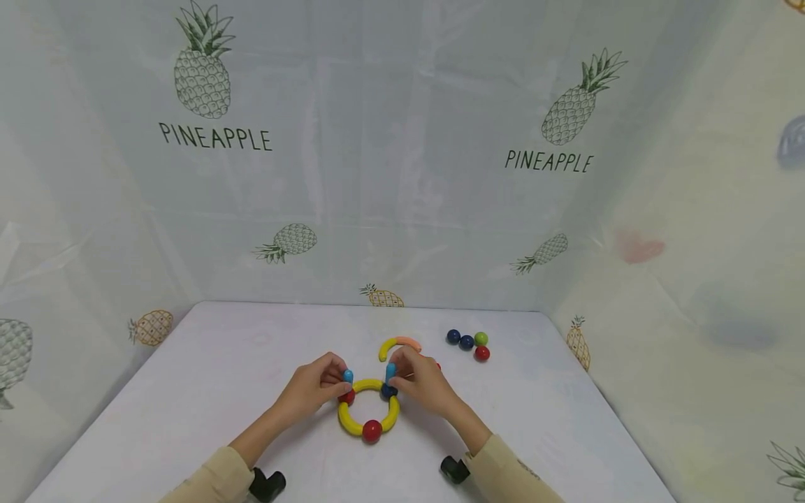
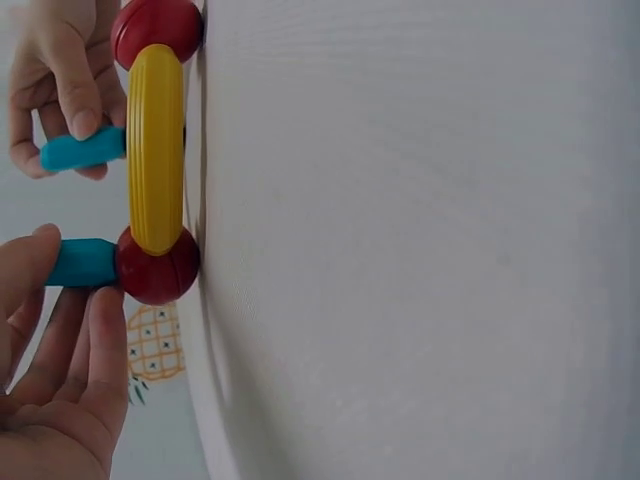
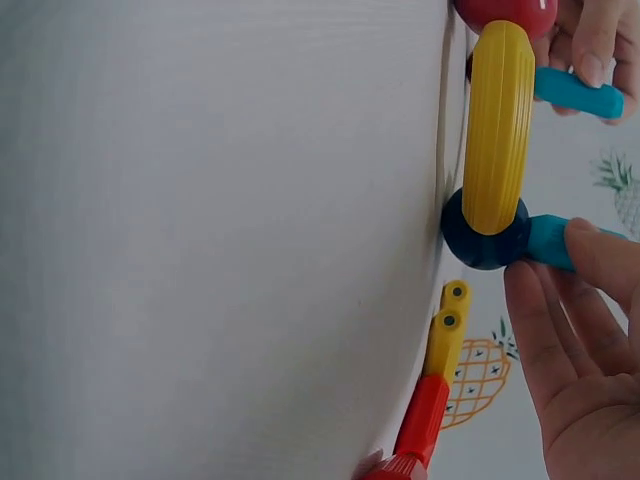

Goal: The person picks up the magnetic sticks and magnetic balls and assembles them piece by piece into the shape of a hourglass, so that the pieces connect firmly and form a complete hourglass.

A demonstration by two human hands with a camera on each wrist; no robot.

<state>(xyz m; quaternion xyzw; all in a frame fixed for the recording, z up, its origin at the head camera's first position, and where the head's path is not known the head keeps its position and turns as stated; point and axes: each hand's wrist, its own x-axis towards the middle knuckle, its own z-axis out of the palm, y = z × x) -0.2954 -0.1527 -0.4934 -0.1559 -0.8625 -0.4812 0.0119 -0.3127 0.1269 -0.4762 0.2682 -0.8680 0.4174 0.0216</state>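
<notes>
A ring of yellow curved rods (image 1: 349,420) joined by balls lies on the table in front of me. Its red front ball (image 1: 372,431) is nearest to me, with a red ball (image 2: 160,268) at the back left and a dark blue ball (image 3: 485,232) at the back right. From each back ball a short light blue rod rises. My left hand (image 1: 312,383) pinches the left blue rod (image 2: 85,262) between thumb and fingers, fingertips right at the red ball. My right hand (image 1: 426,383) pinches the right blue rod (image 3: 549,241), fingertips close to the dark blue ball.
Behind the ring lie a yellow curved rod (image 1: 386,347) and an orange one (image 1: 409,341). A red rod (image 3: 422,415) shows in the right wrist view. Farther back right are dark blue balls (image 1: 453,337), a green ball (image 1: 481,339) and a red one (image 1: 482,353). A pineapple-print curtain (image 1: 390,175) surrounds the table.
</notes>
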